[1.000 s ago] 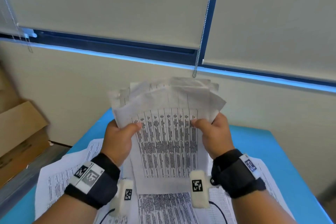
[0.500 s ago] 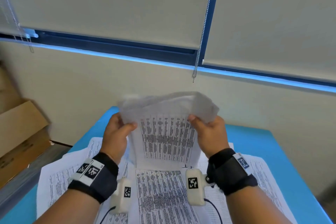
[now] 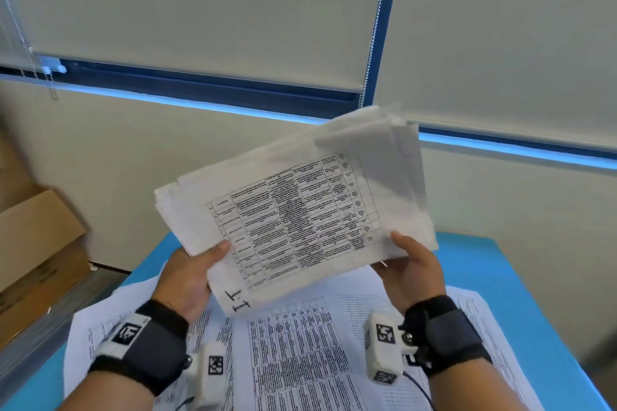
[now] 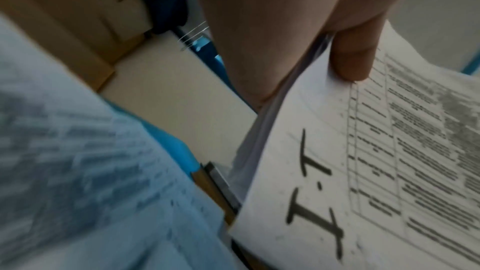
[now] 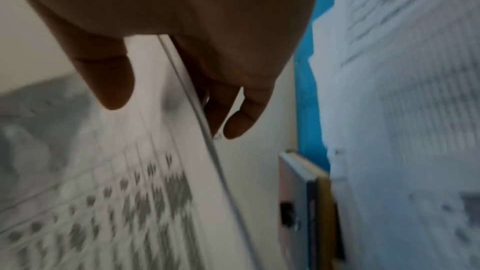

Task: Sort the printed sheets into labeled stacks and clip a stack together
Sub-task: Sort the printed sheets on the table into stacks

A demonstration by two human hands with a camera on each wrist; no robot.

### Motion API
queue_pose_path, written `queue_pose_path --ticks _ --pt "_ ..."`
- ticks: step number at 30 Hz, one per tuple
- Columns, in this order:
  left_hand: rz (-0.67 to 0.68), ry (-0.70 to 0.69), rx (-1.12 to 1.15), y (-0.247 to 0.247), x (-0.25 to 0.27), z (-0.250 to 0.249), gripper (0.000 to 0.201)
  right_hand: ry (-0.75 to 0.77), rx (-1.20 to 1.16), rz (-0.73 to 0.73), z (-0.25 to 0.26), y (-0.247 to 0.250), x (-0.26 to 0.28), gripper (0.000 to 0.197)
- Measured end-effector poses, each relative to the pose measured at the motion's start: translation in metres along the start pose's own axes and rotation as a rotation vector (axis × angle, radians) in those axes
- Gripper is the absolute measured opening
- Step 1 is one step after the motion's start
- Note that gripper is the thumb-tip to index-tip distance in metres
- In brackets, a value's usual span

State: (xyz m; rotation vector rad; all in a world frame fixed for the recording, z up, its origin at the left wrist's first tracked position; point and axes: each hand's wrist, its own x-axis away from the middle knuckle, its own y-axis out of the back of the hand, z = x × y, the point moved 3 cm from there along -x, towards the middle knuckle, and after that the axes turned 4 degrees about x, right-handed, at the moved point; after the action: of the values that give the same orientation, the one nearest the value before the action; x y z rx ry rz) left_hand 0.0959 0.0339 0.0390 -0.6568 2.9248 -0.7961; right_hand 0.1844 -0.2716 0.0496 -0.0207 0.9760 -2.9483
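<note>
A stack of printed sheets (image 3: 300,210) is held up in the air above the blue table (image 3: 521,280), tilted with its right end higher. Its top sheet carries a table of text and a handwritten mark "1.1" (image 3: 237,301) at the lower left corner, also seen in the left wrist view (image 4: 317,196). My left hand (image 3: 187,280) grips the stack's lower left edge, thumb (image 4: 350,56) on top. My right hand (image 3: 414,267) grips the lower right edge, with thumb (image 5: 109,81) on the top sheet and fingers (image 5: 244,118) underneath.
More printed sheets (image 3: 293,357) lie spread over the blue table under my wrists. A cardboard box (image 3: 36,243) stands to the left of the table. Behind the table is a cream wall below window blinds with a bead chain (image 3: 374,30).
The stack stood upright on the table, gripped at both sides. It dropped lower, then was lifted and turned onto its side, tilting up to the right.
</note>
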Motion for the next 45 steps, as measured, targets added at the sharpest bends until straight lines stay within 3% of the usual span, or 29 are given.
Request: queue_pose_path --ticks 3,6,8,10,13,16,18,20,25,27,30,34,39,42,45 --pt "-0.025 -0.051 -0.153 0.011 -0.006 -0.017 0.03 0.027 0.209 0.004 0.009 0.028 -0.003 0.023" --pt "0.036 -0.034 -0.271 0.012 -0.003 -0.022 0.032 0.041 0.549 0.083 0.016 0.029 -0.001 0.03" --pt "0.053 -0.014 -0.327 0.01 0.001 -0.021 0.03 0.053 0.653 0.116 0.019 0.023 -0.001 0.032" --pt "0.069 0.009 -0.354 0.009 0.004 -0.017 0.031 0.073 0.614 0.114 0.02 0.023 -0.003 0.029" --pt "0.061 0.064 -0.316 0.019 0.003 -0.003 0.05 0.059 0.461 0.098 0.012 0.031 -0.005 0.033" --pt "-0.031 0.113 -0.4 0.028 0.006 0.017 0.03 -0.002 0.434 0.058 -0.006 0.042 0.001 0.041" --pt "-0.101 0.127 -0.491 0.031 0.009 0.027 0.023 -0.001 0.548 0.073 -0.019 0.043 0.007 0.046" --pt "-0.148 0.097 -0.494 0.026 0.01 0.027 0.022 0.016 0.623 0.089 -0.025 0.041 0.009 0.047" --pt "-0.112 -0.047 -0.311 0.013 0.006 0.004 0.021 0.151 0.444 0.121 -0.002 0.027 0.008 0.051" --pt "-0.091 -0.07 -0.253 0.016 0.004 -0.001 0.034 0.184 0.428 0.092 0.004 0.031 0.005 0.047" --pt "-0.102 -0.043 -0.226 0.022 0.002 0.003 0.042 0.155 0.495 0.049 -0.004 0.04 0.001 0.037" --pt "-0.126 -0.036 -0.288 0.019 0.001 0.012 0.037 0.191 0.679 0.05 -0.013 0.032 0.0 0.044" --pt "-0.083 -0.041 -0.229 0.014 -0.003 0.011 0.035 0.152 0.619 0.02 -0.009 0.034 -0.002 0.043" --pt "-0.091 0.025 -0.334 0.017 -0.008 0.015 0.022 0.109 0.738 0.025 -0.02 0.036 0.003 0.041" --pt "-0.085 -0.033 -0.493 0.016 -0.013 -0.001 0.034 0.153 0.765 -0.022 -0.017 0.032 0.005 0.033"
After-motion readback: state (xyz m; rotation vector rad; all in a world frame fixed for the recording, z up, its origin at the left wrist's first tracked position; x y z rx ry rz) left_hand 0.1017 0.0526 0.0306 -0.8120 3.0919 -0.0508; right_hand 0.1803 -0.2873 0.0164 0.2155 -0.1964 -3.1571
